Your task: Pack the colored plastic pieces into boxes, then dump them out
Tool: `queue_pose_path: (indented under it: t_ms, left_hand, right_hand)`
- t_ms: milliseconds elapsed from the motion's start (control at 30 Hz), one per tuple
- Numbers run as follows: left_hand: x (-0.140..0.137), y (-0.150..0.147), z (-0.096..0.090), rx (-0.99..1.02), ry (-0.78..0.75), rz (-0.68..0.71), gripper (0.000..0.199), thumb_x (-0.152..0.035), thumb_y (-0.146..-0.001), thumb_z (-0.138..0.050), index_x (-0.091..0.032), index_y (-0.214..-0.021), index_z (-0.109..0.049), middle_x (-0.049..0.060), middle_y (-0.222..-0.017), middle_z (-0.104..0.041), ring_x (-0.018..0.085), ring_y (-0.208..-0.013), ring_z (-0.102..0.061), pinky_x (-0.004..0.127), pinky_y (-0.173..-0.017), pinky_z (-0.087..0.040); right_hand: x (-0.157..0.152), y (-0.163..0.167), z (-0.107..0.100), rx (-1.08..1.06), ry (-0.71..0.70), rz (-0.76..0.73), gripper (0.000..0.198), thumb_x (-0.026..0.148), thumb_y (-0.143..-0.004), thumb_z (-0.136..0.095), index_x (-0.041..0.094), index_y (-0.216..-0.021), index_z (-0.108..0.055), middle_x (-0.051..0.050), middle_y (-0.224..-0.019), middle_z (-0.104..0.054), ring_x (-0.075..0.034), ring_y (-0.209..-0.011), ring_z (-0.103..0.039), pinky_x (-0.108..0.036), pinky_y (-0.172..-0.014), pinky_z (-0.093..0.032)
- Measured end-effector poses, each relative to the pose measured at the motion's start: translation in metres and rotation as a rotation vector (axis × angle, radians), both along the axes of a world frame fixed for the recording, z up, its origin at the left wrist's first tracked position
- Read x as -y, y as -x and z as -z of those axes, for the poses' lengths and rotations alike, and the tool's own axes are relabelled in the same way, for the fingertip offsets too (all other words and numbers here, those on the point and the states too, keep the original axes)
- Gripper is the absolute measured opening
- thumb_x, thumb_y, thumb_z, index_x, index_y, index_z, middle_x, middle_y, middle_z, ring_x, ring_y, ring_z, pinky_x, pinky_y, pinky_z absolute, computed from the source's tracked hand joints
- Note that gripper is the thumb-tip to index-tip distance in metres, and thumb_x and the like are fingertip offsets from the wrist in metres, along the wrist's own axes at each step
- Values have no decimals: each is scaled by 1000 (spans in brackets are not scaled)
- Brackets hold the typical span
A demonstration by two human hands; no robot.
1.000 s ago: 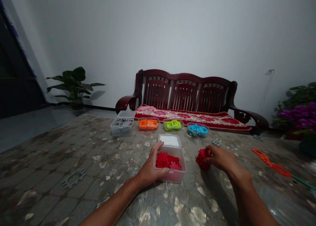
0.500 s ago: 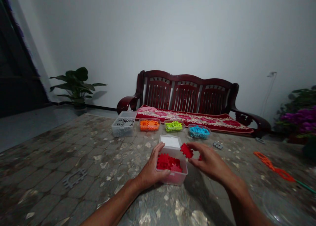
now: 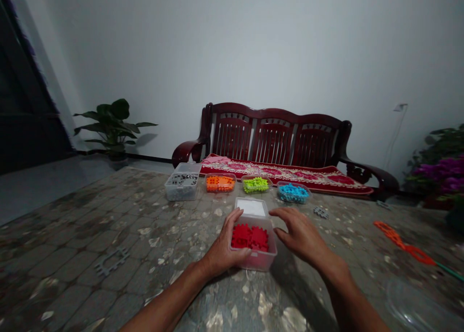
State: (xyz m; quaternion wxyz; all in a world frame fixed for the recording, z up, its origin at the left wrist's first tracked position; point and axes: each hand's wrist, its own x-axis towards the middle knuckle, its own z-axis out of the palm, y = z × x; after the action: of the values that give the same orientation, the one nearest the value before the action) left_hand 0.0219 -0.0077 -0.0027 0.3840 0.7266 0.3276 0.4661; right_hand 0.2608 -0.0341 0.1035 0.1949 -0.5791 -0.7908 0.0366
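My left hand is wrapped round the left side of a clear plastic box, its thumb along the near wall. Red toothed interlocking blocks fill the inside of that box. Its hinged lid lies tipped back on the far side, with a white patch on it. Over the box's right rim, my right hand hovers with thumb and fingers apart, and I see nothing between them.
Behind stand boxes of grey, orange, green and blue blocks. Loose grey pieces lie left and right. An orange looped item and a clear plastic lid are at right. A wooden bench stands beyond.
My right hand has let go of the red block it held, and a red block now lies flat at the right of the box. The left hand keeps its grip.
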Motion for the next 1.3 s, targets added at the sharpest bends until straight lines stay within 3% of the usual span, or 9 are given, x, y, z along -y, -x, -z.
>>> queue_pose_path:
  t_ms: [200,333,600,800,900,1000,1100,1200,1300]
  left_hand:
    - [0,0,-2,-4,26,5,97,-21,-67,-72,-24,-152,-26,13,-160,-28,36,-147,-31,55,-123,-24]
    - [0,0,-1,0,23,6,96,-24,-68,-72,-24,-152,-27,13,-160,-28,37,-147,-31,56,-123,-24]
    - [-1,1,-1,-13,9,9,94,-27,-68,-72,-24,-151,-28,13,-160,-26,38,-148,-29,56,-123,-23]
    - [0,1,-3,-23,21,3,94,-23,-66,-70,-24,-151,-28,13,-161,-25,37,-149,-27,56,-124,-20]
    - [1,0,-3,-30,20,0,94,-22,-67,-70,-24,-151,-27,12,-161,-25,35,-148,-28,55,-124,-21]
    - [1,0,-2,-30,11,-8,95,-21,-66,-71,-24,-151,-27,12,-161,-26,35,-148,-28,54,-124,-22]
    - [1,0,-2,-26,2,-7,94,-22,-67,-71,-24,-151,-28,13,-161,-26,36,-148,-28,55,-123,-22]
    - [1,0,-3,-29,-18,-7,93,-23,-69,-72,-23,-151,-28,14,-161,-26,36,-149,-27,55,-124,-22]
    - [0,0,-3,-37,-32,-12,92,-23,-69,-73,-23,-150,-29,14,-161,-26,37,-150,-26,55,-124,-20]
  right_hand:
    - [-3,-41,-7,199,227,324,52,26,-82,-64,20,-133,-64,-14,-133,-67,-33,-123,-61,-40,-97,-46]
    - [-4,-58,-6,269,306,436,56,31,-77,-68,19,-132,-64,-15,-128,-69,-35,-121,-61,-39,-89,-46]
    - [-9,-60,0,294,379,486,36,20,-75,-64,19,-110,-69,-13,-111,-75,-32,-104,-68,-35,-76,-45]
    - [-9,-65,3,280,311,503,42,17,-73,-65,22,-115,-70,-14,-112,-75,-36,-107,-69,-37,-76,-49]
    - [-7,-64,2,157,207,398,43,21,-77,-65,23,-120,-70,-12,-118,-74,-34,-111,-68,-40,-86,-51]
    - [-3,-50,-1,-46,89,149,50,23,-80,-63,24,-130,-65,-9,-130,-69,-29,-119,-64,-41,-100,-48]
    - [2,-26,-5,-153,28,-34,50,24,-82,-63,25,-132,-63,-8,-133,-66,-26,-120,-62,-42,-103,-47]
    - [6,-4,-7,-182,24,-143,47,23,-83,-64,25,-130,-64,-8,-131,-67,-25,-119,-61,-43,-104,-47]
    - [8,6,-8,-164,119,-217,48,22,-80,-68,25,-128,-66,-8,-128,-69,-26,-120,-60,-42,-105,-46]
